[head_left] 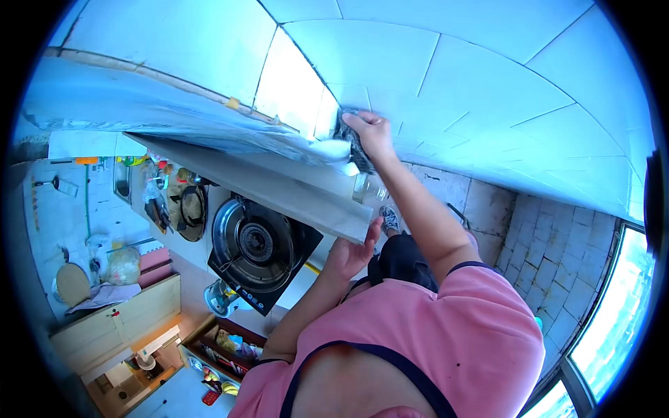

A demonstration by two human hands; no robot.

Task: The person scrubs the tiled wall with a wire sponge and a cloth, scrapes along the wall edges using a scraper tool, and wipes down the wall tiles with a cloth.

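- The right arm (432, 219) reaches far and slightly left from the shoulder, its elbow only gently bent.
- The right hand (373, 132), at the arm's far end, has its fingers curled and its thumb laid over a dark grey cloth (357, 143), grasping it.
- That cloth is at the corner of the white tiled wall (488, 97), just beside the right end of the pale hood (300, 177); it hangs below the hand on the near side.
- The left arm (306, 317) is bent and kept nearer the body, its forearm angled far and right.
- The left hand (353, 254) is released, palm turned up, fingers loosely spread and holding nothing; it is close to the near edge of the hood, and whether it touches there I cannot tell.
- Left of this hand is a black gas stove (256, 244), well apart from the cloth.
- Beyond the left hand, between the two arms, a patterned shoe (390, 219) shows on the floor.
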